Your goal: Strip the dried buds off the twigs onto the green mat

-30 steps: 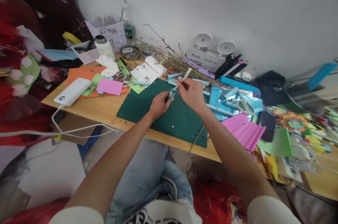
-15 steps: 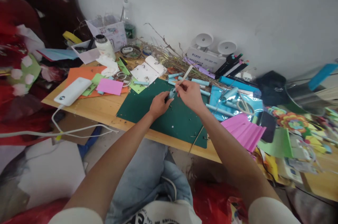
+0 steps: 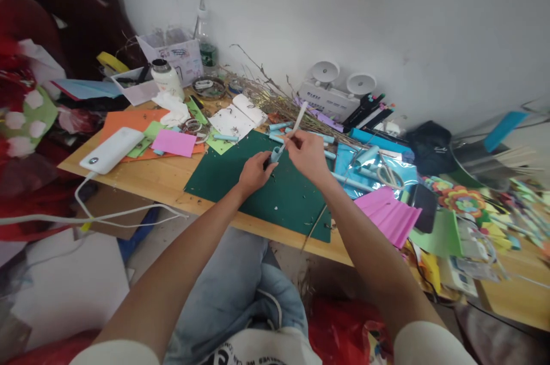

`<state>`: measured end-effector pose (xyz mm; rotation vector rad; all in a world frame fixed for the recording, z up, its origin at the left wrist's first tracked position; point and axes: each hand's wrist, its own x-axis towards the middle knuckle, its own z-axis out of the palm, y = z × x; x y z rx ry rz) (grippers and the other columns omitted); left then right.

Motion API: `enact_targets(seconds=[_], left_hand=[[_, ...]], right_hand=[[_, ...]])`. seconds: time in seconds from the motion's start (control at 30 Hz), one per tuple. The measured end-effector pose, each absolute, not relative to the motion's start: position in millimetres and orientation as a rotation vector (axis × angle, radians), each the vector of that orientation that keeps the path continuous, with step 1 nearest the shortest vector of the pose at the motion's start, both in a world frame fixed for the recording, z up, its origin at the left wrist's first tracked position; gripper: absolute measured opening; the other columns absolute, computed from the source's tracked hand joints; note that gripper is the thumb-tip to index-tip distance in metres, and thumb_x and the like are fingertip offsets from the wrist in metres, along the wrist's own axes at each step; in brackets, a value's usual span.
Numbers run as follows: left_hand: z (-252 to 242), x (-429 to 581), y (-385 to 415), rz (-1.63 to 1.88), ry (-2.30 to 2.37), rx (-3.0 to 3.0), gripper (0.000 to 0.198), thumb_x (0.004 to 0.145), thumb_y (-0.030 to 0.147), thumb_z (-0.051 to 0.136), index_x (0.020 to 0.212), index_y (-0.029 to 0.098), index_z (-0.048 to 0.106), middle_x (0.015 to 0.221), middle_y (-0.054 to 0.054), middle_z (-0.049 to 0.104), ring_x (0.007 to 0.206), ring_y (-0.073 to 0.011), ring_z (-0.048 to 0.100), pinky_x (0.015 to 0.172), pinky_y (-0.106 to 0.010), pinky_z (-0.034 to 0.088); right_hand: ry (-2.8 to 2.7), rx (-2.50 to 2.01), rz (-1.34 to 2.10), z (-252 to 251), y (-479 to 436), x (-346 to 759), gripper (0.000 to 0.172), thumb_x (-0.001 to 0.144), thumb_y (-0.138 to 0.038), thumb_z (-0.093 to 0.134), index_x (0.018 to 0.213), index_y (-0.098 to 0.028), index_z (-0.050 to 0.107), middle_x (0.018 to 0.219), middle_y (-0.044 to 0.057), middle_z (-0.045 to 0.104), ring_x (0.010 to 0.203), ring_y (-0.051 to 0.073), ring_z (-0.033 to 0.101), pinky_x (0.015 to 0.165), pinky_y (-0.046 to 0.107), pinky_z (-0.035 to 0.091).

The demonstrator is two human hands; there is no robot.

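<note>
My left hand (image 3: 255,172) is closed around a small light-blue rolled paper tube (image 3: 275,153), its open end facing up. Between the fingertips of my right hand (image 3: 310,155) is a thin white stick (image 3: 301,115) that slants up and away. Its lower end meets the mouth of the tube or lies just over it; my fingers hide which. Both hands are above a dark green cutting mat (image 3: 275,204) dotted with small scraps. More light-blue paper rolls (image 3: 350,181) lie beyond and right of my right hand.
Dry twigs (image 3: 275,95) lie along the wall. To the left are a white power bank (image 3: 112,150), a pink paper square (image 3: 174,142) and a white bottle (image 3: 167,77). Scissors (image 3: 391,176), folded pink paper (image 3: 389,216) and a dark phone (image 3: 423,204) crowd the right.
The whole scene has shifted slightly left in view as my head turned. The white stick stands a little steeper. Both hands keep their holds, close together over the mat.
</note>
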<state>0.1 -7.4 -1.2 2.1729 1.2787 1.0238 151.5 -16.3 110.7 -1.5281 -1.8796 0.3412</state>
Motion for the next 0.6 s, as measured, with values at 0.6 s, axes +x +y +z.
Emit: enact_targets(seconds=[0.6], left_hand=[[-1.3,0.7,-6.8,1.041,1.263,2.176,0.020,0.091,0.036,0.057,0.098,0.019,0.062,0.082,-0.004,0.063,0.076,-0.0176,0.057,0.072,-0.029,0.044]], right_hand=[[-1.790,-1.465,0.467,103.5,-21.1,147.2,0.017,0.086,-0.028,0.052,0.079,-0.019,0.065,0.065,0.001,0.063,0.059,0.016,0.056,0.062,0.029,0.041]])
